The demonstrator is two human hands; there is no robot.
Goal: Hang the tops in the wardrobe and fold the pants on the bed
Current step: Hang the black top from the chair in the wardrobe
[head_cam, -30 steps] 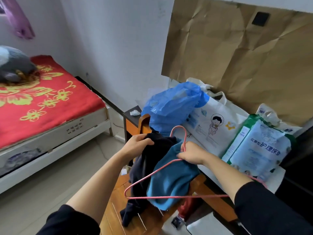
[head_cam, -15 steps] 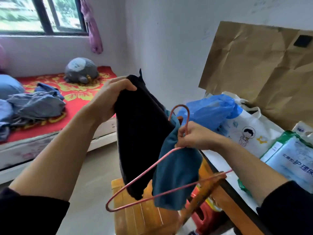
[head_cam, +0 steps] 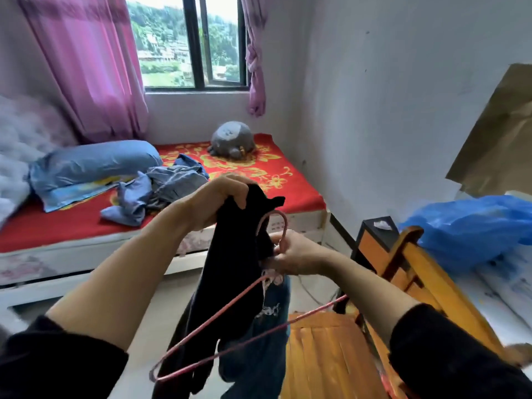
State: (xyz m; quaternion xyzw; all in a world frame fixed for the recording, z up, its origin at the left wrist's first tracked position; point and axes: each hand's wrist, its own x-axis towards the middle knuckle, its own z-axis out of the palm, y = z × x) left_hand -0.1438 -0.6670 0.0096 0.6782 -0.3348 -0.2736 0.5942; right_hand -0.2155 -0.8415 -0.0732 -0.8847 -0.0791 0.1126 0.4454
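While the left hand [head_cam: 220,198] grips the top edge of the black garment [head_cam: 230,272], fingers curled tight into the cloth, the garment hangs straight down at frame centre: long, dark, limp, lower end reaching the bottom edge. The right hand [head_cam: 298,256], just right of it, pinches the neck of the pink wire hanger [head_cam: 284,228] below its hook, fingers closed on the wire. The hanger is tilted, its left corner low at bottom centre, and its wire crosses in front of the black cloth. A teal garment [head_cam: 259,358] with a pale print hangs under the right hand, partly behind the black one; how it's attached, can't tell.

Behind, left and centre: bed [head_cam: 290,182] with red floral cover, a heap of blue-grey clothes [head_cam: 164,188] on it, a blue pillow [head_cam: 95,165] beside the heap, and a grey plush [head_cam: 233,138] at the far end. Window [head_cam: 195,41] with pink curtains [head_cam: 92,67] at upper left. Lower right: orange wooden chair [head_cam: 325,355]; blue plastic bag [head_cam: 475,228] at the right edge.
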